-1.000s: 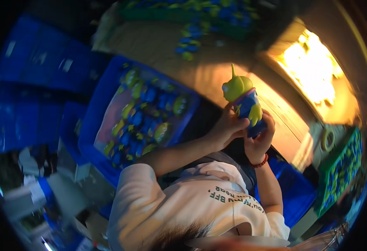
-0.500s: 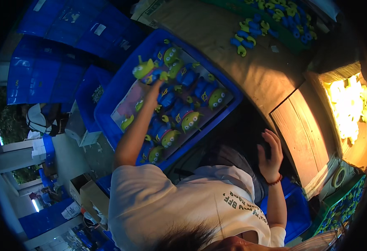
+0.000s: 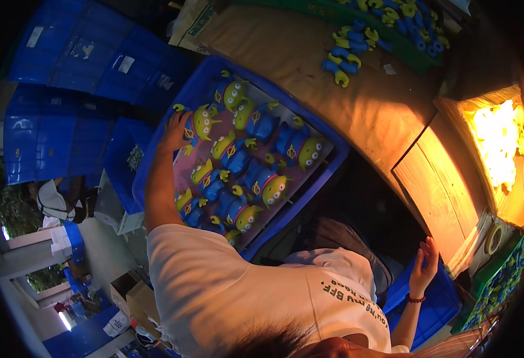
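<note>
My left hand (image 3: 175, 132) reaches into the blue crate (image 3: 141, 179) and has its fingers around a green-headed, three-eyed alien figure (image 3: 203, 123) in a blue suit, at the crate's left side. The hand hides part of that figure's body. Several like figures lie in rows on a pale sheet in the crate, among them an alien figure (image 3: 310, 152) by the right corner. My right hand (image 3: 424, 268), with a red bracelet at the wrist, hangs empty beside the wooden bench edge, fingers stretched out.
Yellow-and-blue toy arms (image 3: 342, 62) lie on the brown-covered table (image 3: 286, 45), by a green tray. Brightly lit parts fill a wooden box (image 3: 504, 149) on the right. A green crate (image 3: 501, 286) of small parts stands lower right. Blue bins (image 3: 89, 53) are stacked at far left.
My left hand has brought the alien figure left and down onto the crate's left side. My right hand has moved right and down. The view has shifted slightly.
</note>
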A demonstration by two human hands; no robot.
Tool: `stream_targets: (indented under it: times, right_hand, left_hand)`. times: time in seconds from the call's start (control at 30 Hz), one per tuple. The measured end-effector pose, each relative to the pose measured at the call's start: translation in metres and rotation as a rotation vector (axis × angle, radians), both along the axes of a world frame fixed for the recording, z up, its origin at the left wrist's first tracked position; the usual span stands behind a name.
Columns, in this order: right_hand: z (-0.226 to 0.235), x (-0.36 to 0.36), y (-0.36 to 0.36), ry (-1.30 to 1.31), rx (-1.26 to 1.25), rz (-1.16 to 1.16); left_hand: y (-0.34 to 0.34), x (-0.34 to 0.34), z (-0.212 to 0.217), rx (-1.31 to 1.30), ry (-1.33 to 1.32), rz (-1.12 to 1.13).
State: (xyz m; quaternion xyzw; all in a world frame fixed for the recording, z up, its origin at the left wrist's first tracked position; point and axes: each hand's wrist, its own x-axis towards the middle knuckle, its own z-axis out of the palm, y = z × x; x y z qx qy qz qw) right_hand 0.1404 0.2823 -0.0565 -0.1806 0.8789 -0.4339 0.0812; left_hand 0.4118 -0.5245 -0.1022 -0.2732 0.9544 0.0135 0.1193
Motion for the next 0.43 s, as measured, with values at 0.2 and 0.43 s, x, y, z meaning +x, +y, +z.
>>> stream_targets:
  times: [0.2,0.43]
  right_hand:
    - [0.009,0.012,0.022,0.01,0.072,-0.072]
    - [0.007,0.015,0.035,-0.016,0.102,-0.078]
  left_hand:
    - [-0.005,-0.013,-0.035,0.046,-0.098,0.006]
    - [-0.03,0.007,-0.069,-0.16,-0.221,-0.154]
